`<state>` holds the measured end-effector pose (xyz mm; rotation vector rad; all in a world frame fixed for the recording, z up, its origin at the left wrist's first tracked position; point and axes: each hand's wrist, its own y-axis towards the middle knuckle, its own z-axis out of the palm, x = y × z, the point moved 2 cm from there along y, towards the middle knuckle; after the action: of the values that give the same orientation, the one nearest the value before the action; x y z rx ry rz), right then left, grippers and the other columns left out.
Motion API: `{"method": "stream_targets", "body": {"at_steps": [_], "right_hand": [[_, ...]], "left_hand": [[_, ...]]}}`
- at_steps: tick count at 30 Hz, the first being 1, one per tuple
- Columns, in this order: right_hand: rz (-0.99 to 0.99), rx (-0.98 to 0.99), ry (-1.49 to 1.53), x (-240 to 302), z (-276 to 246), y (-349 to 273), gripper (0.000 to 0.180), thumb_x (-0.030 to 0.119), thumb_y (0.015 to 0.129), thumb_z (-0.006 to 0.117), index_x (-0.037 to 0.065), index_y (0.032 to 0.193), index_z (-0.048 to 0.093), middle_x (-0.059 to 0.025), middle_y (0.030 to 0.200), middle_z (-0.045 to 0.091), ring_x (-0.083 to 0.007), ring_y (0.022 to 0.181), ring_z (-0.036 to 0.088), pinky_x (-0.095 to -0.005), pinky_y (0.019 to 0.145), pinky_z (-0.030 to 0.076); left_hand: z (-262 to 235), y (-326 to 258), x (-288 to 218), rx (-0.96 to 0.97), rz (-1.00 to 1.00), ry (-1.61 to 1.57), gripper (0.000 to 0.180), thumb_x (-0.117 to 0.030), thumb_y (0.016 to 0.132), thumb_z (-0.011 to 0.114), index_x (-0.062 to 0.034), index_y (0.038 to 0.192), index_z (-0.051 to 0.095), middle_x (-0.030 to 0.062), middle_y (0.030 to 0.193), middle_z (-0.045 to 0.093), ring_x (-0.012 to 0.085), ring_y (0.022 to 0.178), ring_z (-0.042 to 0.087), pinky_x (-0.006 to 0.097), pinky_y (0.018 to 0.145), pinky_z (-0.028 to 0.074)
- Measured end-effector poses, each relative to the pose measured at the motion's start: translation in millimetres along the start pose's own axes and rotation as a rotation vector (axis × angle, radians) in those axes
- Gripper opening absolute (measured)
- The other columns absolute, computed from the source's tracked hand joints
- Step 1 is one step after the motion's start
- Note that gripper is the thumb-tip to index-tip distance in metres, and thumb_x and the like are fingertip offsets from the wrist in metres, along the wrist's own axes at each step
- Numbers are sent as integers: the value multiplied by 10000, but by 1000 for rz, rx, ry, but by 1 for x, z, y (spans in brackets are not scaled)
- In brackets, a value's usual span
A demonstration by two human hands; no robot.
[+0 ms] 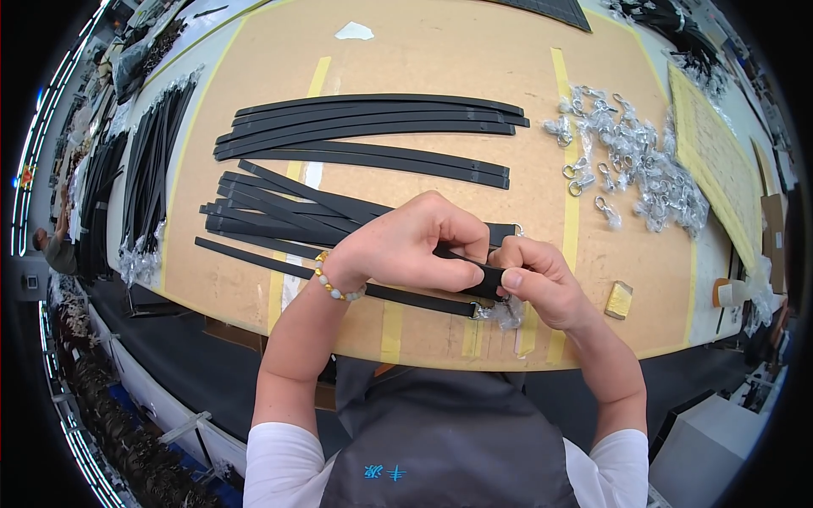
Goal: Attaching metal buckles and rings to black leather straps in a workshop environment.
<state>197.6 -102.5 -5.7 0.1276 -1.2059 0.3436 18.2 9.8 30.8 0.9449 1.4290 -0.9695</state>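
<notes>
My left hand (419,245) and my right hand (542,284) meet near the front edge of the table. Both pinch a short visible stretch of black strap (486,285) between thumb and fingers; the rest of it is hidden by the hands. Just below, a clear-plastic-wrapped metal fitting (506,314) hangs or lies beside another black strap (415,298) with a metal end. Under and left of my left hand, a fanned pile of black straps (279,207) spreads over the table. Farther back lies a neater row of similar straps (373,118).
Plastic-wrapped metal snap hooks (635,161) are heaped at the right, near a yellow-edged board (716,161). A small yellowish block (619,300) sits at the front right. More black straps (157,161) hang along the left. A person (58,250) stands at far left.
</notes>
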Motion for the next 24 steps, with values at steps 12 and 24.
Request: {"method": "stream_targets", "body": {"at_steps": [12,24], "right_hand": [[57,57,-9,12,6,-3,202,213,971,680,72,894,557,34,792,598,-17,704,502,-208,617,388],[59,86,-33,21,0,-4,255,249,1018,604,6,1082,647,-34,852,686,-69,804,644,-223,703,480]], "left_hand": [[-6,-1,-4,-31,-22,-142,225,-93,789,664,-21,622,531,-40,557,449,45,538,352,258,496,259],[-12,-4,-7,-106,1,-81,212,-112,779,650,-23,628,531,-43,572,461,43,553,366,254,502,278]]}}
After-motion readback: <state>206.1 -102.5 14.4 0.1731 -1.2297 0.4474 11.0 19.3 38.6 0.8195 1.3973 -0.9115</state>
